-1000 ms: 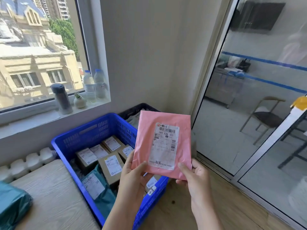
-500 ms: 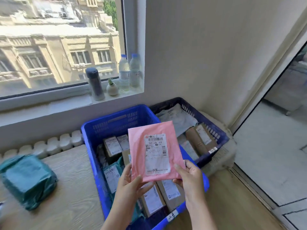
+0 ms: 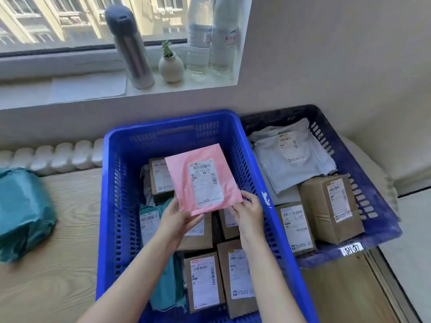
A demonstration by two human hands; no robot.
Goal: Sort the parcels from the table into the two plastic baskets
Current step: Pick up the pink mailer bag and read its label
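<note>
A flat pink parcel (image 3: 200, 178) with a white label hangs over the inside of the bright blue basket (image 3: 116, 183). My left hand (image 3: 179, 220) pinches its lower left corner and my right hand (image 3: 247, 213) pinches its lower right corner. Under it in the basket lie several brown boxes (image 3: 203, 283) and a teal bag (image 3: 168, 290). To the right, the dark blue basket (image 3: 382, 215) holds a white bag (image 3: 289, 157) and two brown boxes (image 3: 331, 206). A teal parcel (image 3: 21, 213) lies on the wooden table (image 3: 60, 264) at the left.
On the windowsill behind the baskets stand a steel flask (image 3: 130, 47), a small white plant pot (image 3: 171, 66) and two water bottles (image 3: 210, 38). White foam padding (image 3: 53, 155) lines the table's far edge. Wooden floor (image 3: 345, 292) shows at the lower right.
The view has swung down and left from the glass door to the baskets. Both hands have lowered the pink parcel from chest height into the bright blue basket's opening.
</note>
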